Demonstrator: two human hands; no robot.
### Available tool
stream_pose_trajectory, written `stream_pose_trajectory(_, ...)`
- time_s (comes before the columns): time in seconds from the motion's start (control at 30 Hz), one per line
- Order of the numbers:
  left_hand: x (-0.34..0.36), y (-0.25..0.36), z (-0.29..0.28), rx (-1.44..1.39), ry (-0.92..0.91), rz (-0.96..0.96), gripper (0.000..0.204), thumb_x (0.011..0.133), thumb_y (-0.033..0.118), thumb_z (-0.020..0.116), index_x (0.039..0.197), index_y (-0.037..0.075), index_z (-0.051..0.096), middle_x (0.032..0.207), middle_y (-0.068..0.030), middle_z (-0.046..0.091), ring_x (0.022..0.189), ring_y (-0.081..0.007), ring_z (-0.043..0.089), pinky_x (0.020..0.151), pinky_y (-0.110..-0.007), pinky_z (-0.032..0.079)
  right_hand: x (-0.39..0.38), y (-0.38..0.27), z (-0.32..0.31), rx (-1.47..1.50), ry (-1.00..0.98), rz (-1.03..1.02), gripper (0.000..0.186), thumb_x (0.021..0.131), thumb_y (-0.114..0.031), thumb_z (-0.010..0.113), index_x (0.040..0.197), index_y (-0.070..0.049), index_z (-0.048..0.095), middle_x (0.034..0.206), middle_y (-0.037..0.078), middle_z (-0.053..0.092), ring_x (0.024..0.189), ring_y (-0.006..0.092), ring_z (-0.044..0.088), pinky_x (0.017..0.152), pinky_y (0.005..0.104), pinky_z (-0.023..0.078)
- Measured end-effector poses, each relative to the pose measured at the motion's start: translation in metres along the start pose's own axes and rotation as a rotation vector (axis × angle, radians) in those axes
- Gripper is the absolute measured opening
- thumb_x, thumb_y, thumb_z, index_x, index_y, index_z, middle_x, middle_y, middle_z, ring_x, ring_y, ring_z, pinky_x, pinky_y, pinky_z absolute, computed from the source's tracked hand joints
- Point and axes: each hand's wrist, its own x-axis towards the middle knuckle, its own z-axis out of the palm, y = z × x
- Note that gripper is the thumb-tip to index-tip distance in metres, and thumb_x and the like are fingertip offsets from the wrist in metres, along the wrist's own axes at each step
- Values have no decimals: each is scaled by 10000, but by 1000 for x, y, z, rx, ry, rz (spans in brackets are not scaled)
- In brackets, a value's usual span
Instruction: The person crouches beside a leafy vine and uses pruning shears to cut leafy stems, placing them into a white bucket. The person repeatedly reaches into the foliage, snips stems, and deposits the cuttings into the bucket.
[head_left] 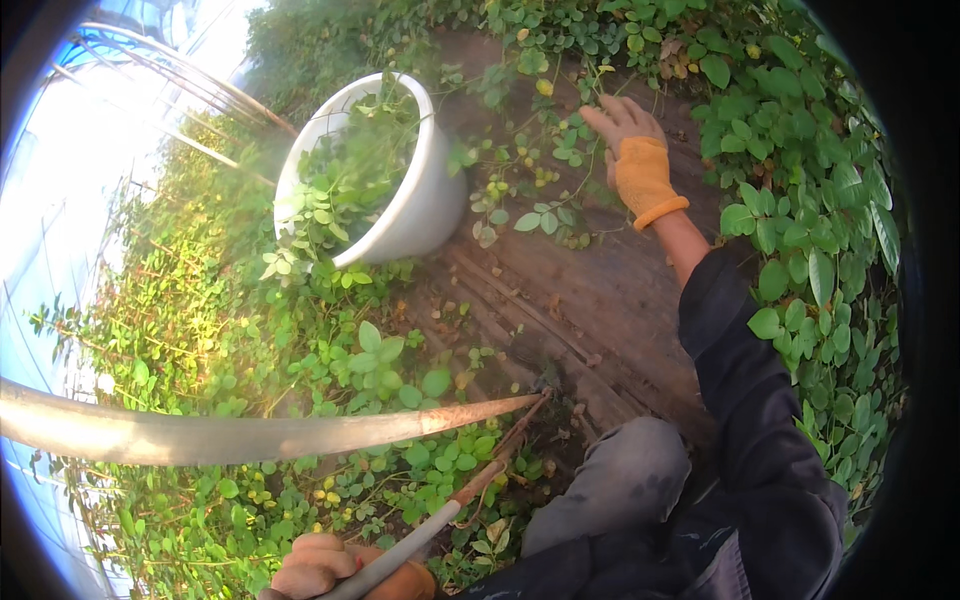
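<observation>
Lower left of frame: left hand point(318, 566) clenched around long curved sickle with grey handle and rusty blade point(250, 436), point set low among leafy green vines point(380, 370). Upper centre: orange-gloved right hand point(632, 150) fingers spread, reaching into vines. Upper left beyond: white plastic basin point(425, 205), tilted, full of cut greens.

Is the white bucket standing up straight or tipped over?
Tipped. The white bucket leans on its side among the plants, its open mouth facing the camera, with leafy greens inside.
</observation>
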Motion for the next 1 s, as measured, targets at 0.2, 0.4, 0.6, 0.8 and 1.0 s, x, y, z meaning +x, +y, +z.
stream_pose_trajectory(0.2, 1, 0, -1, 2, -10, -8, 284, 1093, 167, 536, 1233, -79, 561, 997, -140, 611, 772, -166, 604, 718, -226, 531, 21, -33, -11, -392, -420, -504, 449, 832, -77, 699, 1271, -170, 711, 1226, 74, 709, 1289, 312, 596, 1233, 524, 299)
stream_pose_trajectory(0.4, 0, 1, 0, -19, -4, -23, 288, 1094, 199, 536, 1229, -53, 572, 991, -140, 612, 783, -171, 602, 727, -233, 530, 23, -29, -15, -407, -1058, -436, 150, 835, -137, 723, 942, -70, 804, 1025, 188, 763, 1080, 289, 726, 989, 441, 526)
stream_pose_trajectory(0.6, 1, -2, -3, -26, -23, -36, 292, 1096, 231, 535, 1224, -27, 583, 985, -140, 614, 793, -175, 600, 737, -239, 530, -26, -3, 3, 644, -440, 376, 330, 923, -227, 702, 1223, -90, 719, 1098, 172, 752, 1061, 387, 691, 890, 425, 532)
stream_pose_trajectory(0.8, 4, 1, 2, -35, -22, -43, 297, 1098, 263, 535, 1220, 0, 595, 979, -140, 615, 803, -180, 598, 747, -246, 530, -64, 51, -2, 1172, -213, 550, 290, 986, -167, 685, 1209, 17, 701, 954, 33, 714, 894, 115, 583, 801, 306, 496)
stream_pose_trajectory(1.0, 3, 5, 7, -10, -12, -24, 302, 1099, 295, 535, 1215, 26, 606, 972, -140, 616, 814, -184, 596, 756, -252, 529, -143, -65, -82, 1098, -699, 220, 454, 939, -293, 749, 1276, 7, 695, 1191, 165, 720, 1085, 234, 675, 926, 356, 533)
